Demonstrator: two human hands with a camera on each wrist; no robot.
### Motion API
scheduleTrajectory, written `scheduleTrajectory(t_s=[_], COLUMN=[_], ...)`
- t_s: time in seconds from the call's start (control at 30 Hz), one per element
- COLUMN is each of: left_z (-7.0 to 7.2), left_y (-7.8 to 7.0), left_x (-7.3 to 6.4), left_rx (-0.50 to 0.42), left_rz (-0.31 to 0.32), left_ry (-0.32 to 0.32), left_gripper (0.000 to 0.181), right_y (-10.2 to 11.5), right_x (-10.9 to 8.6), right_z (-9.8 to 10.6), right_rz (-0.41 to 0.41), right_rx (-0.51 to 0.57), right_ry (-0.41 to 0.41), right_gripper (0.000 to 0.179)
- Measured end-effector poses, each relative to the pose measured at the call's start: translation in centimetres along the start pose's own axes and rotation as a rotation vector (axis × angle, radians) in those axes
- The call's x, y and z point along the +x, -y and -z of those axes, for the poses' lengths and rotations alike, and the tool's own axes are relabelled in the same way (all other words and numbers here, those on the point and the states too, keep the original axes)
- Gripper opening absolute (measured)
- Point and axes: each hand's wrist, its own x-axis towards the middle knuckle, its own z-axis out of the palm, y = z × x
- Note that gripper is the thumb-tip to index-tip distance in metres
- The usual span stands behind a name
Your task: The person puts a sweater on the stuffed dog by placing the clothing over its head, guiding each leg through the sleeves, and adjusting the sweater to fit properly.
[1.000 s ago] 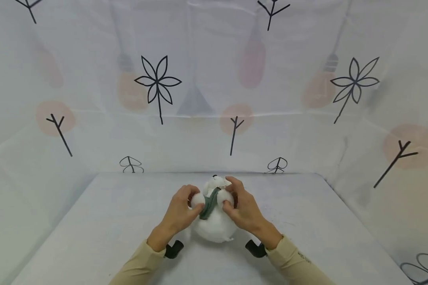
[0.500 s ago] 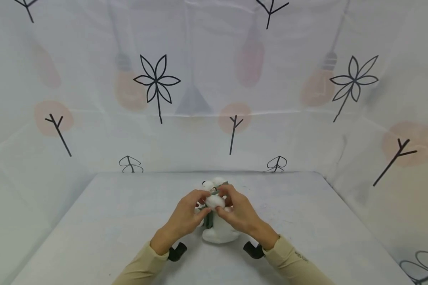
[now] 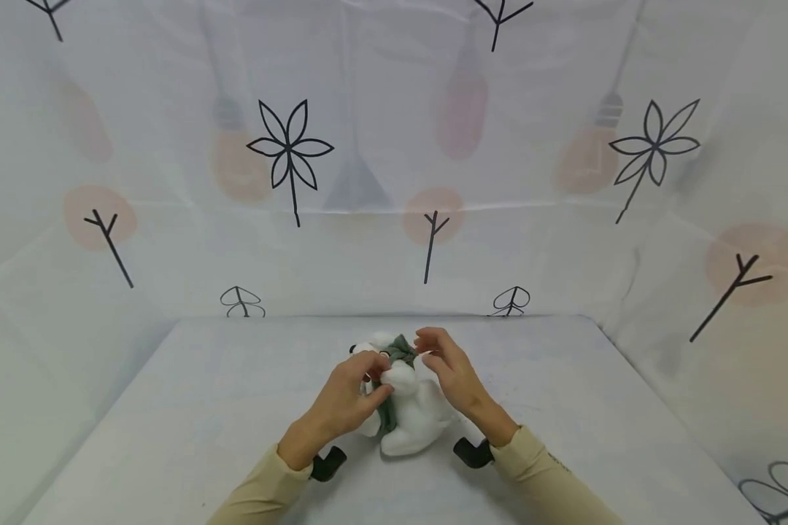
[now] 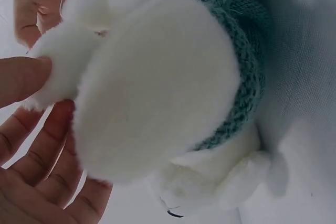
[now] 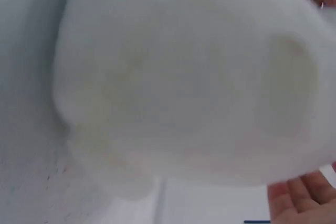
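A white plush bear with a green knitted scarf sits on the white table, turned so its face points left. My left hand pinches one of its paws, the thumb on one side and the fingers on the other. A big white sole fills the middle of the left wrist view. At the bear's right side, my right hand is bent loosely, its fingertips close to the fur by the scarf. White fur, blurred, covers most of the right wrist view; right fingers show beneath its edge.
A white table spreads around the bear, backed by a white printed curtain with plant drawings. Dark wrist-worn camera mounts stick out under both sleeves.
The bear has turned from facing away to facing left. Both hands held its paws earlier; the right hand has let go and moved right, while the left keeps a paw.
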Motion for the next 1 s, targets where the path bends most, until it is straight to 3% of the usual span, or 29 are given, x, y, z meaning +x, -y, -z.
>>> scheduleTrajectory(t_s=[0.13, 0.3, 0.47, 0.7, 0.83, 1.0], left_z=[0.0, -0.1, -0.2, -0.3, -0.4, -0.6], left_y=[-0.1, -0.2, -0.4, -0.6, -0.7, -0.7], left_x=[0.0, 0.1, 0.1, 0.0, 0.0, -0.1], left_rx=[-0.006, -0.021, -0.040, -0.038, -0.022, -0.027], left_rz=[0.008, 0.015, 0.032, 0.033, 0.033, 0.031], left_ry=[0.004, 0.006, 0.026, 0.021, 0.031, 0.030], left_gripper=[0.025, 0.030, 0.044, 0.054, 0.058, 0.058], right_y=[-1.4, -2.8, -3.2, -3.0, -2.9, -2.7], right_x=[0.1, 0.1, 0.0, 0.1, 0.2, 0.3], right_z=[0.4, 0.4, 0.4, 0.6, 0.8, 0.9], right_rz=[-0.122, -0.075, -0.057, -0.113, -0.157, -0.128], right_rx=[0.088, 0.118, 0.044, 0.085, 0.094, 0.121], right_ry=[0.099, 0.194, 0.228, 0.296, 0.365, 0.380], right_gripper=[0.037, 0.048, 0.056, 0.052, 0.063, 0.065])
